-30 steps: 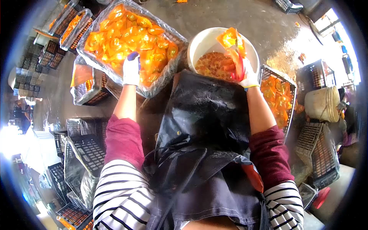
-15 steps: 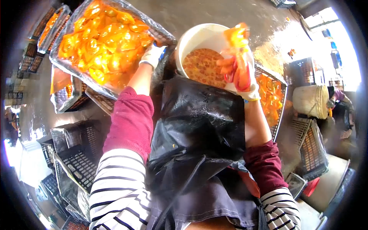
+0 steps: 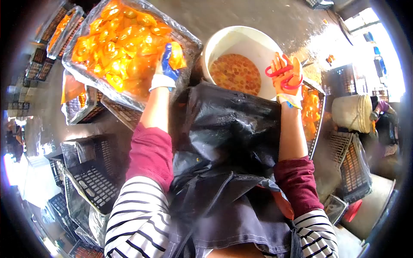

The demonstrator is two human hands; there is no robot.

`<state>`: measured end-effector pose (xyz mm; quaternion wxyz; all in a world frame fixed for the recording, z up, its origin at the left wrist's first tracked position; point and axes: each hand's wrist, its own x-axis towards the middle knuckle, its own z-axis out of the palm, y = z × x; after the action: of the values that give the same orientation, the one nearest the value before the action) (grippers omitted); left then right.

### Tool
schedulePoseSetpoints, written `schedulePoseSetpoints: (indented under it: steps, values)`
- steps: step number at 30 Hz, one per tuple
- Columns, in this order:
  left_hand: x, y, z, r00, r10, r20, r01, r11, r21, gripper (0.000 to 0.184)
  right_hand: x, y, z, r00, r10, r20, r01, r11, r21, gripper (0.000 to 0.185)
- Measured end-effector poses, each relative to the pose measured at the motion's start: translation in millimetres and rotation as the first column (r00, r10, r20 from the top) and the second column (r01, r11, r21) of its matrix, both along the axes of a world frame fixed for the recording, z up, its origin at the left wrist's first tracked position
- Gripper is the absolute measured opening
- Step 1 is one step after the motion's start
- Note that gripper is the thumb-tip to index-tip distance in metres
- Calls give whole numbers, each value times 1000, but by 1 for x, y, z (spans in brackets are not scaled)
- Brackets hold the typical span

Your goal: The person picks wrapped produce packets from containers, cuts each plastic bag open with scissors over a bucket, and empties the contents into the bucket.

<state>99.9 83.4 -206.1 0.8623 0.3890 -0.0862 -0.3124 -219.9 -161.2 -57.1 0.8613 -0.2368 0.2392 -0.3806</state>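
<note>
Since the earlier frame, I see that the left hand (image 3: 165, 71) has moved up onto the orange packets (image 3: 124, 47) in the lined crate (image 3: 189, 36), far left, and its fingers are closed on one orange packet (image 3: 177, 56). My camera shows the right hand (image 3: 286, 79) now without a packet, its fingers spread, red-handled scissors (image 3: 291, 87) looped on them, beside the white bucket (image 3: 254, 41).

Glares white from the opening (image 3: 389, 71) well right of the right hand (image 3: 285, 77). Glints off the orange pieces (image 3: 124, 43) beside the left hand (image 3: 167, 66). Bends and softens outward, blackening at the corners.
</note>
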Motion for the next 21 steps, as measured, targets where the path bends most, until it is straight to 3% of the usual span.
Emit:
schedulePoseSetpoints:
  steps: [2, 3, 4, 5, 6, 7, 8, 9, 10, 11, 12, 13, 14, 15, 17, 18, 21]
  values:
    - [-40, -6, 75, 998, 27, -50, -19, 987, 157, 41, 7, -4, -10, 988, 137, -65, -144, 980, -134, 43]
    - [-74, -7, 137, 984, 14, 180, -104, 859, 502, 40, 11, -5, -10, 975, 196, -102, -213, 956, -201, 41]
    - [-82, -13, 153, 933, 22, 360, -222, 822, 524, 41, 13, 3, -2, 945, 213, -247, -284, 911, -298, 39]
    - [-66, -17, 135, 813, -105, 572, -330, 727, 602, 45, 14, 0, -21, 938, 215, -272, -313, 861, -400, 39]
    - [-65, -29, 135, 884, -19, 467, -294, 754, 587, 48, 15, -4, -40, 933, 207, -294, -334, 801, -496, 40]
    - [-69, -39, 144, 873, -21, 487, -313, 742, 593, 50, 23, 3, -39, 959, 229, -170, -283, 838, -467, 41]
    - [-78, -46, 151, 838, -40, 544, -360, 709, 606, 51, 19, 7, -35, 918, 354, -182, -398, 830, -392, 39]
    - [-89, -54, 159, 781, -76, 620, -424, 665, 615, 52, 17, 22, -15, 861, 470, -192, -508, 802, -314, 39]
    - [-102, -62, 166, 727, -106, 678, -477, 634, 609, 54, 20, 28, -16, 855, 443, -268, -513, 797, -319, 36]
    - [-119, -68, 173, 534, -197, 822, -625, 563, 541, 54, 22, 31, -20, 845, 410, -343, -516, 794, -322, 33]
    - [-121, -86, 162, 920, 54, 389, -262, 821, 507, 56, 25, 33, -25, 814, 388, -432, -548, 760, -349, 31]
    - [-129, -92, 159, 972, 42, 229, -137, 900, 414, 59, 26, 34, -28, 776, 358, -519, -581, 726, -368, 29]
    - [-137, -92, 154, 953, 2, 304, -170, 833, 527, 55, 24, 31, -30, 765, 414, -494, -613, 703, -361, 28]
    - [-142, -94, 150, 928, -46, 370, -213, 749, 627, 51, 21, 31, -23, 718, 352, -601, -663, 609, -435, 29]
    - [-134, -102, 137, 956, 0, 292, -172, 809, 563, 50, 15, 32, -11, 610, 181, -772, -765, 391, -512, 32]
    - [-134, -103, 134, 969, 23, 245, -155, 832, 533, 50, 14, 38, 0, 627, 268, -732, -756, 437, -488, 32]
    - [-134, -107, 133, 928, -133, 349, -135, 753, 645, 69, 17, 37, -9, 723, 297, -623, -680, 461, -570, 33]
